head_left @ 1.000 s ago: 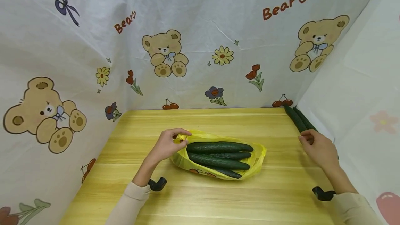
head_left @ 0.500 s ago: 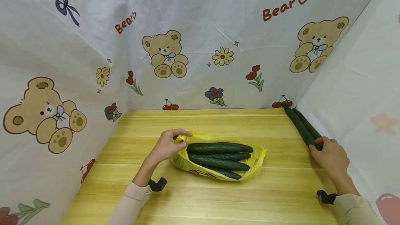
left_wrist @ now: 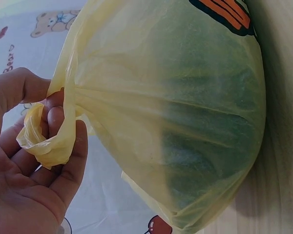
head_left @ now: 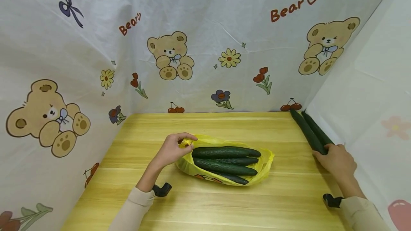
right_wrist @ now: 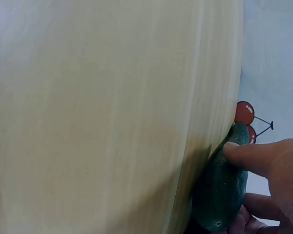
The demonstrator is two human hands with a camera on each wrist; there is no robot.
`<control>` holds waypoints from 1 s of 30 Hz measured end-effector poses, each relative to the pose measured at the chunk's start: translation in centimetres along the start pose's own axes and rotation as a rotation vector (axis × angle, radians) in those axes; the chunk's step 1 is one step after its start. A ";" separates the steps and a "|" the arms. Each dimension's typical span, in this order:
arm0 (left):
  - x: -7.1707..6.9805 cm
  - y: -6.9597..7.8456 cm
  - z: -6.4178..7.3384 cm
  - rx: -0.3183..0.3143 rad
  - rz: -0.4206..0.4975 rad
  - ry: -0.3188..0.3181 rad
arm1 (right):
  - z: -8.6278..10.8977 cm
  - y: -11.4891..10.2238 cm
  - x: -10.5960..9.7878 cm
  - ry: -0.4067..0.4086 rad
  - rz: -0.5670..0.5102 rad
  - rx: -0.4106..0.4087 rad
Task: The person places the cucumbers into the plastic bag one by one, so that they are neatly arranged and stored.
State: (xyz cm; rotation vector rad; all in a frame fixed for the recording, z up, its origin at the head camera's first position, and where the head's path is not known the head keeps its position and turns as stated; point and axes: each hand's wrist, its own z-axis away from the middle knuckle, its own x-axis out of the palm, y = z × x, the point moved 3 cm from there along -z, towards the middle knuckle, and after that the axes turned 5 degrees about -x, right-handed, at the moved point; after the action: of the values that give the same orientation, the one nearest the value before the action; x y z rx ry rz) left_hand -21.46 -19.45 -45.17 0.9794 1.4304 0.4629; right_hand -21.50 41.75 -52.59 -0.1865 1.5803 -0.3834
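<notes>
My left hand (head_left: 171, 149) pinches the gathered left end of a yellow plastic bag (head_left: 267, 165), which lies on its side with its mouth gaping upward. Several dark green cucumbers (head_left: 226, 151) lie lengthwise inside it. Through the thin film in the left wrist view, their green shapes (left_wrist: 205, 131) show. Over at the right, my right hand (head_left: 338, 161) grips the near end of a cucumber (head_left: 306, 129), thumb on one side and fingers on the other. Another cucumber (head_left: 316, 126) lies just to its right, its near end hidden behind that hand.
The wooden tabletop (head_left: 205, 206) runs back to a white cloth wall (head_left: 205, 27) printed with bears and flowers. A plain pale wall (head_left: 369, 117) rises close beside the right hand. Black wrist mounts (head_left: 162, 189) stick out at both wrists.
My right hand has moved toward me and right, closing on the near end of the left cucumber. That cucumber has shifted slightly away from its neighbour. The left hand and bag stay put.
</notes>
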 end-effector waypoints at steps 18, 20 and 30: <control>0.0 -0.1 0.0 -0.002 0.014 -0.009 | -0.3 0.1 0.6 -0.071 -0.028 0.039; 0.0 0.0 0.1 -0.003 0.012 -0.010 | -0.4 0.1 0.7 -0.071 -0.031 0.037; -0.2 -0.1 0.2 0.003 0.004 -0.005 | -0.3 0.2 0.7 -0.080 -0.019 0.009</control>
State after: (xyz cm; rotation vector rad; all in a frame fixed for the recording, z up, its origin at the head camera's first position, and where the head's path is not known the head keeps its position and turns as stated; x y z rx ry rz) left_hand -21.29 -19.76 -45.13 0.9847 1.4254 0.4611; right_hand -21.81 41.72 -53.29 -0.2081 1.4993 -0.3931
